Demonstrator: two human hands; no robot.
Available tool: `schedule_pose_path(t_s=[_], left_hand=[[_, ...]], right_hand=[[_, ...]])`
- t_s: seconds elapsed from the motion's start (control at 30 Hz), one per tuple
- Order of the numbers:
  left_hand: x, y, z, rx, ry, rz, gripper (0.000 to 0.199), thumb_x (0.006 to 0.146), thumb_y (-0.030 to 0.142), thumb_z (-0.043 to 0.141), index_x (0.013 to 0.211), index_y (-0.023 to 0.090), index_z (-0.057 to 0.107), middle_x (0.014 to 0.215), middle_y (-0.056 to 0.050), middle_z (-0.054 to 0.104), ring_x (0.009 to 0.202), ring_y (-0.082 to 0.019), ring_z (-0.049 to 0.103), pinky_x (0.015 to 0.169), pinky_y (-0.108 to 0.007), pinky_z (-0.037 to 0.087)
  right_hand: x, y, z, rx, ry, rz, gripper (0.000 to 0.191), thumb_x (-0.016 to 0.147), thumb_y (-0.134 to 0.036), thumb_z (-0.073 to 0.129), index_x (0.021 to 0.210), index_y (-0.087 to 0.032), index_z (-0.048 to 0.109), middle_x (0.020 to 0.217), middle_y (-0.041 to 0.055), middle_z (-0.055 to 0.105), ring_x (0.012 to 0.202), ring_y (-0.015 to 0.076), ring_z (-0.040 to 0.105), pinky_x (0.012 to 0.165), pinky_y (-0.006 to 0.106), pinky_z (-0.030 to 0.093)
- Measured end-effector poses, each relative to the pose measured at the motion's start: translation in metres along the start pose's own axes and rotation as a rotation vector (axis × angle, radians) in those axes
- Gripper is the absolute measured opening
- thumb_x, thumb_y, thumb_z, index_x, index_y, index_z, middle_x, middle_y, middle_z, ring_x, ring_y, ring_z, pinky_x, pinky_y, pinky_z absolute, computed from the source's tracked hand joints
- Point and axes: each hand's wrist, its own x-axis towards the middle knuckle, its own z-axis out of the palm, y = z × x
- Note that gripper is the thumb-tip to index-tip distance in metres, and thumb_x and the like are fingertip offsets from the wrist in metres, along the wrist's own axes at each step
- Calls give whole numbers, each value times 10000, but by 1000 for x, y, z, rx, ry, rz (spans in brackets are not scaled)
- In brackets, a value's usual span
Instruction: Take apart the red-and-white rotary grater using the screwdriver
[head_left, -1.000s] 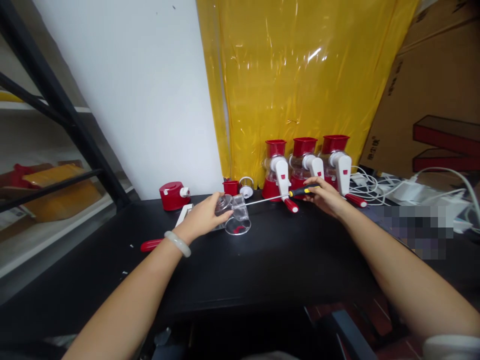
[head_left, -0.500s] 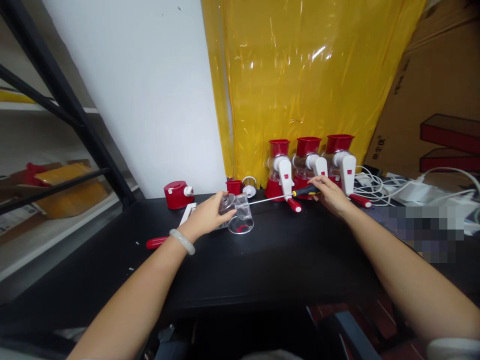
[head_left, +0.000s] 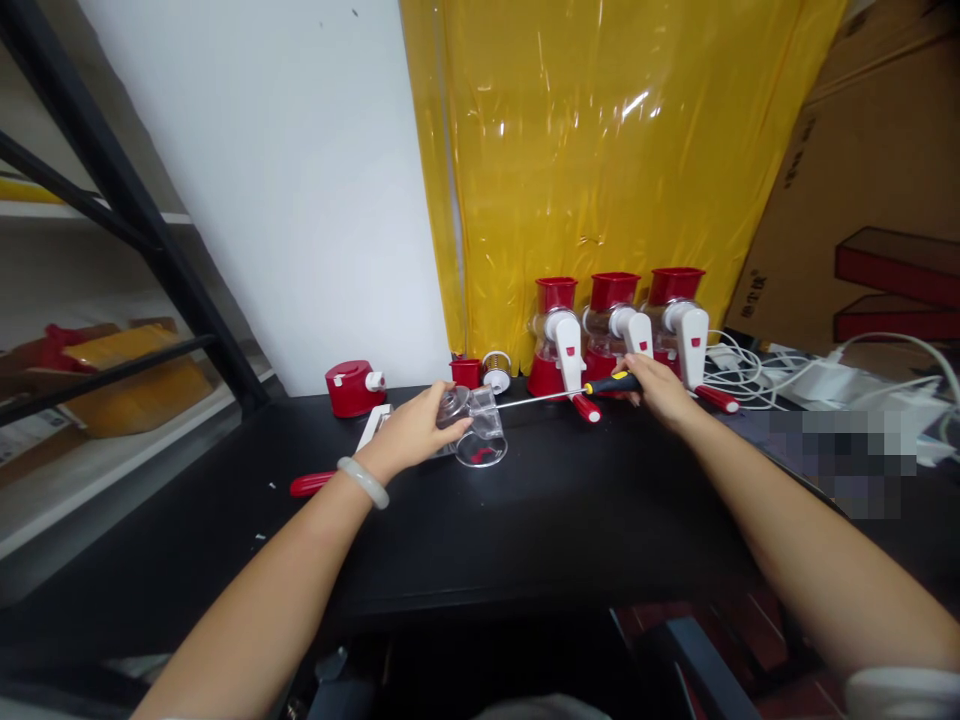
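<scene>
My left hand [head_left: 411, 428] is closed around a clear plastic grater housing [head_left: 484, 445], which lies on its side on the black table. In my right hand [head_left: 654, 388] is a screwdriver [head_left: 611, 384] with a black and yellow handle, held level. Its long metal shaft points left, and the tip reaches the square opening of the housing; the exact contact inside is too small to make out. Partly under my left wrist lies a white crank [head_left: 373, 428] with a red handle [head_left: 311, 484].
Several red and white rotary graters stand at the back, the nearest one [head_left: 556, 330] behind the screwdriver. A red base [head_left: 355, 388] sits back left. Behind the housing are a red hopper [head_left: 466, 373] and a grating drum [head_left: 496, 373]. White cables [head_left: 739, 375] lie at right.
My right hand's fingers have shifted and wrapped more fully over the screwdriver handle. The left hand and the clear housing stay in place; the view has moved slightly.
</scene>
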Motion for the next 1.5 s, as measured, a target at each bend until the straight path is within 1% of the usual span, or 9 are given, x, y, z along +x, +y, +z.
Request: schedule_pose_path(t_s=[0.17, 0.43, 0.57, 0.73, 0.87, 1.07, 1.23, 1.33, 1.5], left_hand=[[1, -2, 1, -8, 2, 13, 598, 903, 615, 519, 1322, 192, 462, 1185, -150, 675, 989, -313, 675, 781, -392, 501], [1, -2, 1, -1, 6, 5, 601, 903, 616, 523, 1328, 195, 465, 1178, -142, 677, 989, -312, 678, 775, -388, 500], [1, -1, 1, 5, -3, 4, 600, 905, 617, 522, 1325, 192, 466, 1186, -149, 674, 992, -317, 674, 775, -398, 499], [2, -3, 1, 3, -1, 7, 610, 907, 605, 524, 1336, 178, 456, 1215, -163, 663, 1015, -317, 672, 800, -399, 503], [2, -4, 1, -4, -1, 8, 612, 906, 603, 529, 1339, 179, 453, 1224, -159, 661, 1016, -314, 671, 806, -398, 504], [1, -2, 1, 3, 0, 3, 604, 902, 610, 529, 1324, 182, 468, 1170, -149, 675, 973, -307, 677, 776, -390, 502], [1, -1, 1, -7, 3, 10, 615, 899, 610, 530, 1336, 182, 464, 1176, -149, 676, 978, -309, 676, 773, -394, 501], [1, -1, 1, -7, 5, 6, 626, 897, 616, 531, 1342, 181, 461, 1173, -147, 678, 974, -309, 678, 770, -394, 500], [1, -2, 2, 1, 3, 7, 624, 902, 617, 523, 1342, 179, 455, 1189, -154, 674, 997, -317, 676, 778, -394, 498]], right_hand=[[-3, -8, 8, 191, 54, 48, 230, 707, -424, 757, 823, -261, 643, 741, -17, 617, 620, 145, 561, 523, 274, 462], [-13, -23, 9, 463, -59, 100, 279, 600, -216, 732, 872, -256, 682, 733, -24, 563, 696, 136, 570, 623, 283, 531], [-9, -20, 9, 381, -17, 98, 167, 714, -378, 711, 796, -240, 662, 744, 7, 616, 688, 161, 596, 599, 305, 534], [-3, -10, 5, 16, 22, 90, 529, 872, -714, 463, 768, -224, 634, 491, 10, 528, 435, 157, 502, 462, 299, 429], [-2, -5, 1, -130, 2, 3, 453, 825, -676, 597, 817, -225, 644, 532, -2, 575, 417, 130, 460, 417, 270, 342], [-4, -11, 10, 248, 29, 62, 302, 689, -444, 786, 850, -253, 617, 789, -19, 612, 655, 139, 594, 573, 281, 509], [-9, -20, 10, 409, -60, 122, 257, 664, -288, 748, 891, -267, 629, 796, -17, 599, 698, 151, 597, 643, 320, 533], [-8, -18, 9, 399, -47, 129, 227, 726, -419, 709, 851, -252, 619, 782, 4, 610, 683, 173, 601, 644, 351, 530], [-1, -4, 6, 147, -9, 81, 426, 837, -672, 560, 789, -250, 602, 513, -15, 466, 484, 175, 476, 554, 357, 461]])
